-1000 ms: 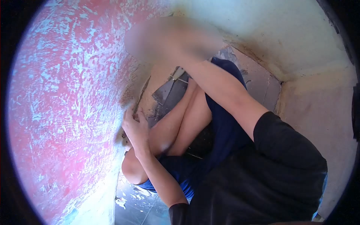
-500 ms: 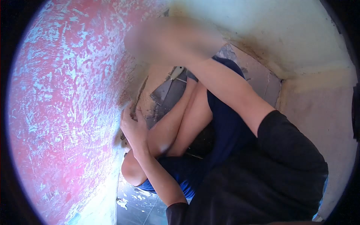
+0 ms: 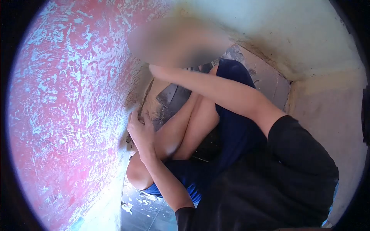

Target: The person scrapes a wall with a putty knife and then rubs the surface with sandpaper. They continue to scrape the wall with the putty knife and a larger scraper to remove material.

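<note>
My left hand (image 3: 142,130) rests at the foot of the peeling pink wall (image 3: 73,100), fingers apart and tips against or very near the wall; nothing shows in it. My right forearm reaches across my bent legs toward the same wall. Only the wrist end of my right hand (image 3: 157,72) shows, close to the wall; a blurred patch hides the fingers and anything they hold. Below that forearm, a putty knife (image 3: 167,96) lies on the floor with its wide grey blade visible and its handle covered by the arm.
My crossed legs (image 3: 185,127) fill the space between my arms. Pale paint flakes (image 3: 144,200) lie on the grey tiled floor (image 3: 142,220). A stained cream wall (image 3: 300,38) meets another wall at a corner on the right.
My right forearm has swung down and left toward the pink wall, now covering the putty knife's handle. My left hand has stayed almost in place.
</note>
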A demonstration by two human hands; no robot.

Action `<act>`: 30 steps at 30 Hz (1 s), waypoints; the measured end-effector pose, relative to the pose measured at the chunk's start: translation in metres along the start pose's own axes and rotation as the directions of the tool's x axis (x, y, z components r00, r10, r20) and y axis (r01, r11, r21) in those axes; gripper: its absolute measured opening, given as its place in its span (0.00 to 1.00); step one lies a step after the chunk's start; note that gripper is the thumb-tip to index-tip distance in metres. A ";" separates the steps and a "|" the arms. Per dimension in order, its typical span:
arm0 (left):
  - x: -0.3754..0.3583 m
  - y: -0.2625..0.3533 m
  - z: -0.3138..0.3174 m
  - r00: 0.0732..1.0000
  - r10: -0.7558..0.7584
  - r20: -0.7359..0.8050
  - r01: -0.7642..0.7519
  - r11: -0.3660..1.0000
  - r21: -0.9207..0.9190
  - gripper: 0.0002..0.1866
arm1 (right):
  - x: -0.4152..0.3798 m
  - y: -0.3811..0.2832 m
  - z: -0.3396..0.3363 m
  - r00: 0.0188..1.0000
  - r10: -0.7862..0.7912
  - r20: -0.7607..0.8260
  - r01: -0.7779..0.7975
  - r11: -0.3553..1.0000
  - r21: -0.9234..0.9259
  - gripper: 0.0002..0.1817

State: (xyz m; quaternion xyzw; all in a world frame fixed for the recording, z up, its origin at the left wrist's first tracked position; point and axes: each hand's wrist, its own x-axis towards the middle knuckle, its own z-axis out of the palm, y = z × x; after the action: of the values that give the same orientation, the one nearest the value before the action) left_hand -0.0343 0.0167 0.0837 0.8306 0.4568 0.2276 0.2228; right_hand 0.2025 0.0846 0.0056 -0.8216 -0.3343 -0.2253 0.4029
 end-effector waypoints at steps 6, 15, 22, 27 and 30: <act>-0.007 0.010 -0.012 0.995 -0.092 0.036 0.093 0.996 -0.017 0.16 | 0.069 -0.012 -0.067 0.531 0.403 0.745 -0.728 0.666 0.159 0.40; -0.002 0.010 -0.004 1.000 -0.003 -0.012 0.003 1.000 -0.029 0.16 | 0.074 -0.004 -0.049 0.643 0.359 0.676 -0.599 0.787 0.152 0.45; -0.008 0.010 0.002 1.000 -0.011 0.014 0.011 1.000 -0.019 0.16 | 0.077 0.009 -0.039 0.799 0.354 0.486 -0.504 0.836 0.219 0.42; -0.001 0.013 0.000 1.000 0.004 0.023 -0.005 1.000 0.024 0.16 | 0.041 -0.010 -0.058 0.899 0.207 0.386 -0.286 0.945 0.159 0.41; -0.006 0.016 -0.006 0.997 -0.058 0.055 0.058 0.998 -0.003 0.16 | 0.089 0.014 -0.051 0.815 0.289 0.501 -0.445 0.867 0.224 0.46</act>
State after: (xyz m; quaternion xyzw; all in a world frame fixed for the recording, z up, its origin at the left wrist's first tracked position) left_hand -0.0295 0.0048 0.0968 0.8225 0.4738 0.1992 0.2436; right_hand 0.2683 0.0697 0.0845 -0.8208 -0.2841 0.1146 0.4822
